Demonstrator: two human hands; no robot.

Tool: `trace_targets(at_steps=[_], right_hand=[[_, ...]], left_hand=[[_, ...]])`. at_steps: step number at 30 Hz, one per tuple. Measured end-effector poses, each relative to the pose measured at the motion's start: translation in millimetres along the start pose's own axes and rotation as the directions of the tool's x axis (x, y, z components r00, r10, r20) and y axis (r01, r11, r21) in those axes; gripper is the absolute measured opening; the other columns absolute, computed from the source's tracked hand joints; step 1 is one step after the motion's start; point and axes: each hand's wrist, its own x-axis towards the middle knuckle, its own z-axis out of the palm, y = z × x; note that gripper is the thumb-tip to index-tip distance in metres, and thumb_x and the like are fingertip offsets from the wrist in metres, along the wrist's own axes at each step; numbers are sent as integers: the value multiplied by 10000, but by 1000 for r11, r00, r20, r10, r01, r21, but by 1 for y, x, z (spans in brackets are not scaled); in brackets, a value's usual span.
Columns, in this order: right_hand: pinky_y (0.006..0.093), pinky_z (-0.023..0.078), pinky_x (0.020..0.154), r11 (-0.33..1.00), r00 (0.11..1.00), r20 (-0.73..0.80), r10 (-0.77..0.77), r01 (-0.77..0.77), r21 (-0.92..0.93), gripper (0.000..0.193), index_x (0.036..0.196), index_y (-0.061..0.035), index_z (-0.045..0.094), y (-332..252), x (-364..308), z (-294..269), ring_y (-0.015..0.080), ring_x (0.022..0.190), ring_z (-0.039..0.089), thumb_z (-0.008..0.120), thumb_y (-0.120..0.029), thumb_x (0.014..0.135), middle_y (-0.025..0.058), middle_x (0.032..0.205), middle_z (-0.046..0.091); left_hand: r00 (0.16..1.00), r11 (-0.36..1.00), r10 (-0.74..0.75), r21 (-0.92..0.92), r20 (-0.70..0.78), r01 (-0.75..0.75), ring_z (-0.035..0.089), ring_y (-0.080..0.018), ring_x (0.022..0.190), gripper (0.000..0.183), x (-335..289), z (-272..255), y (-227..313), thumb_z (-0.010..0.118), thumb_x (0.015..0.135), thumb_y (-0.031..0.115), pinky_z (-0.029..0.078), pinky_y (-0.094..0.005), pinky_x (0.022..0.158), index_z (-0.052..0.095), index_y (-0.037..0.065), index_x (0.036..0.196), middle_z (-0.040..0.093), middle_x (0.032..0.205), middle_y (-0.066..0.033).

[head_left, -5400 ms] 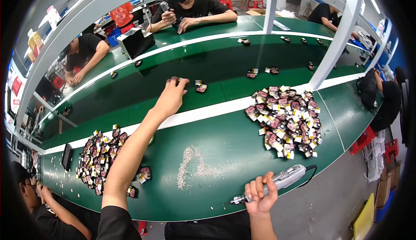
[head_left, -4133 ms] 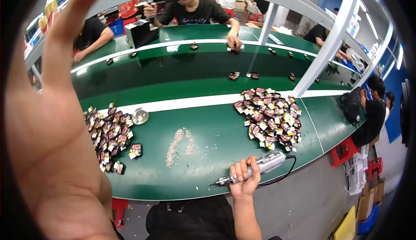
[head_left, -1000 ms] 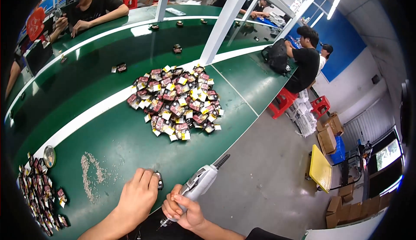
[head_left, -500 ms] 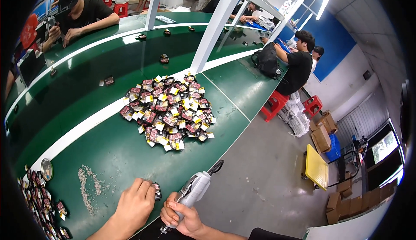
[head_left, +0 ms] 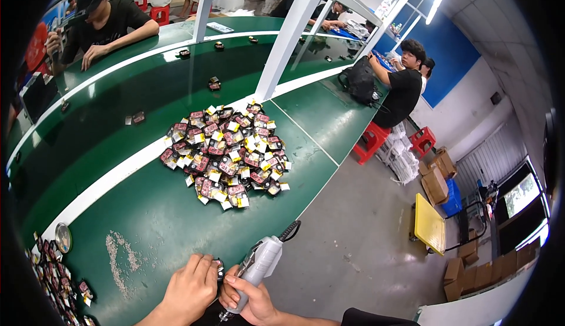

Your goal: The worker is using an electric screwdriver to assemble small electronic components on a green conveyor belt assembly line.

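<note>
In my right hand [head_left: 252,303] is a grey electric screwdriver [head_left: 259,264], its bit end pointing down toward the table's near edge and its black cord rising from the top. My left hand [head_left: 191,288] is closed on a small black device [head_left: 219,269], mostly hidden by the fingers, just left of the screwdriver. Loose small screws [head_left: 122,264] lie scattered on the green table [head_left: 159,208] to the left of this hand. Beyond my hands sits a large pile of small black devices [head_left: 226,155] with pink faces and white-and-yellow tags.
Another heap of devices [head_left: 56,279] lies at the far left, beside a round dish [head_left: 63,237]. Single devices lie on the dark green belt [head_left: 100,143] past a white rail. A black backpack [head_left: 359,81] rests farther along the table. Co-workers sit around. A yellow cart [head_left: 429,224] stands right.
My left hand has shifted slightly right with the device, closer to the screwdriver. Devices on the belt have moved left. The co-worker on the right has turned their head.
</note>
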Motion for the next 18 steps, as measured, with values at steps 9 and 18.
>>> trace_targets(at_steps=[9,18], right_hand=[[284,400,550,1000,1000,3,-24,24,-4,97,859,-58,480,-1,-2,0,126,533,467,535,-117,914,13,598,439],[274,383,537,999,999,19,-43,43,31,114,843,-66,467,0,0,-4,120,522,450,534,-127,911,9,591,422]], left_hand=[[998,998,49,51,-25,-48,583,-287,941,321,1,11,2,601,667,55,547,-331,668,597,-77,959,598,1017,-167],[999,999,22,-44,-27,-23,582,-289,963,292,4,6,4,594,683,55,549,-337,689,614,-65,948,607,1020,-167]])
